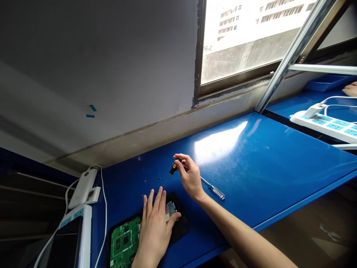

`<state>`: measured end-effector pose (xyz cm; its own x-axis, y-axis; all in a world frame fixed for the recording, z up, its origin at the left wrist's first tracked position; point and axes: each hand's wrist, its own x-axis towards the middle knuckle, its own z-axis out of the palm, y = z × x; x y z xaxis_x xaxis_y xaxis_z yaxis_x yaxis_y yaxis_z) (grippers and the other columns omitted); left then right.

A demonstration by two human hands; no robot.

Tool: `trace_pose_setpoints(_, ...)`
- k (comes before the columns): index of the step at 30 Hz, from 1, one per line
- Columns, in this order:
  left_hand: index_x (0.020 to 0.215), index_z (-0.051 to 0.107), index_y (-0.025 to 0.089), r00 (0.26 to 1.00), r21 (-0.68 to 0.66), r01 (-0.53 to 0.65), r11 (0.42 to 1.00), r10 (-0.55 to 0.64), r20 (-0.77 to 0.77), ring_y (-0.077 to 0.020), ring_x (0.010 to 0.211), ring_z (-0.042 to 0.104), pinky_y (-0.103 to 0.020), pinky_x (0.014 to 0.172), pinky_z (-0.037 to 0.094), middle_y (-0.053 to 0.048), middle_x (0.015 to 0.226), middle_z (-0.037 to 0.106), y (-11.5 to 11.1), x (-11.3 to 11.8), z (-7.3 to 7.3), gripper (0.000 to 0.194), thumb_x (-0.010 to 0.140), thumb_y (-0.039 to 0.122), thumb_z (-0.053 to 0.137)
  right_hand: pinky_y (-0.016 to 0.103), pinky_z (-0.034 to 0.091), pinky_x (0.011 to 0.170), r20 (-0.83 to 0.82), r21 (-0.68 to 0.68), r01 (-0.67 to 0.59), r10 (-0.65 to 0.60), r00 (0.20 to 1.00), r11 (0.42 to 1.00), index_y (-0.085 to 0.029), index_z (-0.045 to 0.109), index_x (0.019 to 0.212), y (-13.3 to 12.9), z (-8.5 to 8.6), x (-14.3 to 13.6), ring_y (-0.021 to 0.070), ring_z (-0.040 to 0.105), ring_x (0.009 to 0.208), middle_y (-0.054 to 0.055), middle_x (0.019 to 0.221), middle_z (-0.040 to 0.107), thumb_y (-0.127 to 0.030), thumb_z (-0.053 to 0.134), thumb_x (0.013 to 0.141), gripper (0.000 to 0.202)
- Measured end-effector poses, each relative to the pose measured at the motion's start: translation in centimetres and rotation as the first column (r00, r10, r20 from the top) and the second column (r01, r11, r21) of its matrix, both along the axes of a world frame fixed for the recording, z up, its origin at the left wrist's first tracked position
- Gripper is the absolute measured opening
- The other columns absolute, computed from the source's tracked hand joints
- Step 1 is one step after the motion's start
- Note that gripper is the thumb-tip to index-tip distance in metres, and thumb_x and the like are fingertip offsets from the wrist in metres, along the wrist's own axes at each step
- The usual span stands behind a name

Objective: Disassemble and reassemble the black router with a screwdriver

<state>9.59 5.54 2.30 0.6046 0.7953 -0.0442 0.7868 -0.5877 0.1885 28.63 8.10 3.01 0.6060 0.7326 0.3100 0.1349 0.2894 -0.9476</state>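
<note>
My right hand (190, 178) grips a black and yellow screwdriver (175, 166), its thin shaft slanting down to the left towards the fingertips of my other hand. My left hand (155, 223) lies with fingers spread on a dark device. A green circuit board (125, 240) shows in the device to the left of that hand, and a silvery metal part (171, 209) shows between thumb and forefinger. The screwdriver's tip is close to my left fingertips; what it touches cannot be made out. A clear-handled screwdriver (216, 191) rests on the table beyond my right wrist.
Small screws (159, 178) lie on the blue table (267, 167). At the left are a white power strip (87, 230), a dark phone-like object (65, 242) and cables. Another strip (326, 124) and a person's hand (350, 89) are at the right, past a metal post (290, 56).
</note>
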Motion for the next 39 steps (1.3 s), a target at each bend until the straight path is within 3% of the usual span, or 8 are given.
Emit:
trace_pose_setpoints(7,0.154,0.042,0.020,1.000,-0.008,-0.009,1.000,0.009,-0.006,-0.0380,0.154,0.025,-0.066,0.122,0.029,-0.006,0.164,0.038,-0.1,-0.1,-0.4,0.068,0.100,0.060,0.045,0.032,0.062,0.075,-0.069,0.081,0.071,-0.065,0.995,0.994,-0.023,0.063,0.118,-0.3,0.5,0.4,0.0157,0.070,0.082,0.006,0.109,0.074,-0.042,0.064,0.096,0.029)
trace_pose_setpoints(10,0.154,0.041,0.022,0.999,0.049,-0.014,0.999,0.012,0.034,-0.0375,0.154,0.025,-0.067,0.121,0.032,-0.005,0.163,0.040,-0.1,-0.7,-0.3,0.067,0.100,0.060,0.045,0.030,0.061,0.072,-0.111,0.085,0.078,-0.069,0.991,0.993,-0.023,0.062,0.116,-0.3,0.6,0.5,0.0153,0.070,0.080,0.005,0.103,0.075,-0.044,0.066,0.095,0.030)
trace_pose_setpoints(15,0.157,0.033,0.025,0.994,0.243,-0.028,0.970,0.002,0.108,-0.0367,0.152,0.033,-0.072,0.117,0.034,-0.008,0.159,0.047,-0.9,-3.9,-0.5,0.067,0.100,0.056,0.049,0.030,0.062,0.072,-0.149,0.106,-0.002,0.018,0.989,0.994,-0.024,0.061,0.112,-0.6,0.8,-0.1,0.0151,0.071,0.077,0.003,0.098,0.076,-0.042,0.074,0.089,0.032)
trace_pose_setpoints(19,0.160,0.027,0.027,0.994,0.311,-0.026,0.950,-0.010,0.113,-0.0379,0.146,0.043,-0.070,0.110,0.044,-0.009,0.155,0.053,-2.6,-6.8,-2.2,0.069,0.100,0.048,0.054,0.028,0.064,0.072,-0.140,0.146,-0.107,0.127,0.982,0.983,-0.025,0.061,0.110,-1.3,1.2,-1.2,0.0141,0.073,0.076,0.002,0.098,0.077,-0.037,0.077,0.087,0.030)
trace_pose_setpoints(23,0.159,0.028,0.026,0.995,0.358,-0.005,0.934,-0.029,0.090,-0.0360,0.141,0.049,-0.065,0.108,0.048,-0.008,0.152,0.056,-4.1,-7.6,-3.9,0.069,0.099,0.043,0.057,0.026,0.064,0.067,-0.040,0.182,-0.196,0.206,0.978,0.964,-0.025,0.063,0.109,-1.8,1.3,-3.1,0.0135,0.073,0.073,0.003,0.098,0.078,-0.035,0.077,0.088,0.028)
trace_pose_setpoints(26,0.155,0.037,0.021,0.996,0.426,0.012,0.905,-0.049,0.076,-0.0353,0.140,0.050,-0.062,0.107,0.051,-0.008,0.150,0.058,-4.7,-7.3,-4.3,0.063,0.099,0.041,0.057,0.026,0.064,0.066,0.068,0.188,-0.212,0.203,0.977,0.959,-0.024,0.063,0.109,-2.0,1.0,-4.5,0.0143,0.074,0.072,0.005,0.098,0.078,-0.035,0.076,0.089,0.027)
trace_pose_setpoints(32,0.136,0.058,0.022,0.995,0.508,0.021,0.861,-0.068,0.073,-0.0346,0.135,0.054,-0.058,0.104,0.052,-0.005,0.144,0.063,-5.0,-6.4,-3.4,0.042,0.097,0.038,0.059,0.027,0.065,0.070,0.334,0.248,-0.238,0.148,0.931,0.939,-0.025,0.062,0.112,-2.6,1.4,-5.6,0.0164,0.076,0.079,0.006,0.100,0.078,-0.032,0.075,0.091,0.025)
trace_pose_setpoints(39,0.127,0.062,0.021,0.986,0.485,-0.066,0.872,-0.017,0.164,-0.0353,0.131,0.056,-0.057,0.099,0.055,-0.006,0.138,0.067,-5.3,-5.4,-2.6,0.034,0.097,0.036,0.059,0.026,0.063,0.065,0.481,0.246,-0.259,0.114,0.869,0.934,-0.026,0.060,0.113,-3.0,2.4,-5.6,0.0150,0.074,0.073,0.006,0.101,0.078,-0.034,0.072,0.094,0.024)
